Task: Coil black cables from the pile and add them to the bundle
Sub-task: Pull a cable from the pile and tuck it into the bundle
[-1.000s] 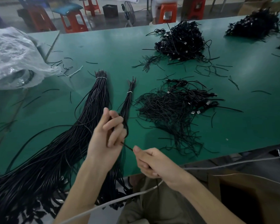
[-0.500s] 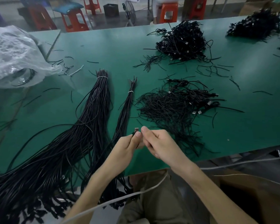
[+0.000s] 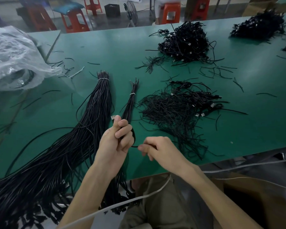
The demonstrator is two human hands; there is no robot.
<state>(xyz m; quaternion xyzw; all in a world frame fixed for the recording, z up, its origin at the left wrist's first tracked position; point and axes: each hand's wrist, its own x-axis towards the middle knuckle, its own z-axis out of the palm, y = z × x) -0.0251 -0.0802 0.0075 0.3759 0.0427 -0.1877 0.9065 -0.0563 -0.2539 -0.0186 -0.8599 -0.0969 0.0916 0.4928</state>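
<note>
The left hand [image 3: 116, 142] is raised above the near edge of the flat green worktable [image 3: 116, 47], its fingers curled round a thin black cable [image 3: 134, 146] whose small silver metal plug [image 3: 113, 117] sticks up just above the thumb. The cable loops out from under those fingers and runs across to the right hand [image 3: 157, 149], which pinches it between thumb and forefinger, the other fingers folded in. Just behind the left hand lies a slim tied bundle of black cables [image 3: 130, 100] with a pale band near its far end; whether the hand touches it cannot be told. Beside that bundle, to the left, lies a much thicker tied bundle of black cables [image 3: 97, 104], its tails spilling over the near table edge. To the right of both bundles the loose tangled pile of black cables [image 3: 180, 109] is spread on the table. Farther back sits a denser heap of black cables [image 3: 183, 42], and a crumpled clear plastic bag [image 3: 12, 58] lies at the far left. A brown cardboard box [image 3: 254, 204] stands below the table edge, near the person's right arm.
</note>
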